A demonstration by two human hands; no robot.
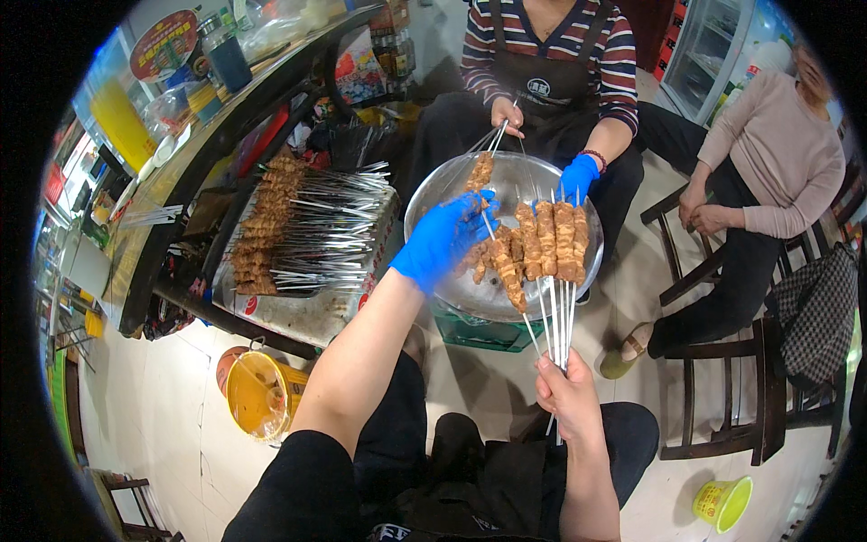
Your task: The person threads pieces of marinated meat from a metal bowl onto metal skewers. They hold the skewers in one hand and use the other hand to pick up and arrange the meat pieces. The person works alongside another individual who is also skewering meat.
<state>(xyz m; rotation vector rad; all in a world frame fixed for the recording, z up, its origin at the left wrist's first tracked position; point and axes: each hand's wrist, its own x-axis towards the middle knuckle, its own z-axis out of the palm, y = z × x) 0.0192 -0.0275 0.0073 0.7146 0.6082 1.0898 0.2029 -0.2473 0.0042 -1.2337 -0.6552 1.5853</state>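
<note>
My bare right hand point(569, 396) grips the lower ends of several metal skewers, fanned over the near rim of a steel basin point(443, 301). Their upper parts carry tightly packed brown meat point(554, 237). One skewer point(508, 278) splays off to the left, its bare tip reaching up to my left hand. My left hand point(443, 237), in a blue glove and blurred, is over the basin's left side with its fingers around that tip. Whether they pinch meat there is hidden. Loose meat pieces point(477, 261) lie in the basin below.
A facing person holds skewers in a bare hand point(508, 116); their blue-gloved hand point(579, 177) is inside the basin. Loaded skewers point(305, 230) are stacked on a tray point(322, 315) at left. A green crate point(481, 333) supports the basin. Another person point(765, 149) sits right, near a wooden chair point(769, 393).
</note>
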